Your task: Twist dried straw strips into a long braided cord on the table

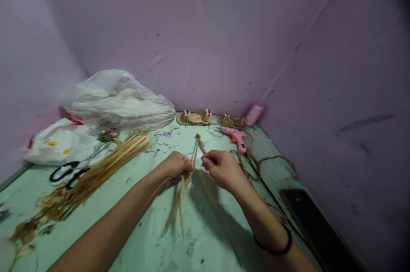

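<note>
The braid (195, 156) is in the middle of the pale green bench (150, 242), its knotted top end pointing away from the person and its two legs running down toward the hands. The left hand (175, 166) is clamped on the lower end of one leg, pinching it between thumb and fingers, and loose pale strands (182, 203) hang below the grip. The right hand (222, 168) is just beside it, apart from the left, with thumb and fingertips drawn close — whether they hold a strand I cannot tell. A dark band (289, 241) circles the right wrist.

On the left lie a bundle of dried straw (110, 169), black-handled scissors (74, 164) and a white printed bag (64, 146), with a big clear plastic bag (124, 103) behind. Along the back are two woven pieces (195, 119) with red and white trim. A pink glue gun (236, 134), a pink spool (254, 114), a length of braided rope (271, 158) and a dark phone (315, 225) sit on the right.
</note>
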Demonstrator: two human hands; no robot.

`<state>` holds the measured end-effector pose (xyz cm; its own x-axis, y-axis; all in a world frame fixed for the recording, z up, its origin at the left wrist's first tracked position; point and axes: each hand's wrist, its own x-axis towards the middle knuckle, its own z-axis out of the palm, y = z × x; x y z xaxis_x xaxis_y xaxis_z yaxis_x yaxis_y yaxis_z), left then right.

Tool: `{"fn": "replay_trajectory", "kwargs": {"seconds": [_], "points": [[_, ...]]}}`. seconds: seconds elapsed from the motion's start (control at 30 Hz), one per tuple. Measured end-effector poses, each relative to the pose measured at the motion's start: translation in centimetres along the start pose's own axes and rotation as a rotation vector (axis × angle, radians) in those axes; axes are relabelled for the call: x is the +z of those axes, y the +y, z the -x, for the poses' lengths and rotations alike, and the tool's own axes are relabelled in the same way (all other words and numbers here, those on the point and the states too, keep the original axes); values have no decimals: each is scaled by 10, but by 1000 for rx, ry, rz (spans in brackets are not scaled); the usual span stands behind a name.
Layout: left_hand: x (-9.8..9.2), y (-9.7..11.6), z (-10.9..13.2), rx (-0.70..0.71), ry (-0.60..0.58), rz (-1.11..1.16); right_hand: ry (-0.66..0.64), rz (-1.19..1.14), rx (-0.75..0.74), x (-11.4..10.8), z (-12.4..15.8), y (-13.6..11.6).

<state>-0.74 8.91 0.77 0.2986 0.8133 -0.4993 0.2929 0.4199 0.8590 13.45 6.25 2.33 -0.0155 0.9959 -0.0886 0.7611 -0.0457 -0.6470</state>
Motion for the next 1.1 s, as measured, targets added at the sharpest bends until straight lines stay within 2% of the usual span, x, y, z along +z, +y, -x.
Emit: {"fn": "replay_trajectory", "kwargs": {"seconds": [0.07, 0.13, 0.2, 0.33, 0.5, 0.6, 0.73, 0.83, 0.93, 1.03, 1.1], "points": [[-3, -1, -1, 0, -25, -15, -37, -283, 84, 5, -9, 7], [-4, -3, -2, 12, -46, -22, -201, -561, 188, 15, -13, 10], [-5, -5, -4, 33, -69, -34, -323, -716, 262, 25, -14, 9], [-8, -5, -5, 44, -61, -138, -285, -649, 252, 32, -13, 9], [-8, 6, 8, 77, 86, -575, -243, -699, 288, 32, -15, 11], [4, 10, 22, 123, 226, -810, -288, -810, 323, 33, -14, 10], [31, 2, 33, 179, 351, -935, -279, -936, 358, 35, -12, 9], [37, -4, 32, 212, 365, -947, -289, -957, 362, 38, -13, 11], [21, 1, 25, 232, 311, -905, -348, -967, 303, 38, -13, 13], [-2, 10, 17, 191, 319, -699, -377, -920, 257, 35, -11, 14], [-9, 12, 13, 65, 270, -485, -380, -906, 248, 33, -10, 14]]}}
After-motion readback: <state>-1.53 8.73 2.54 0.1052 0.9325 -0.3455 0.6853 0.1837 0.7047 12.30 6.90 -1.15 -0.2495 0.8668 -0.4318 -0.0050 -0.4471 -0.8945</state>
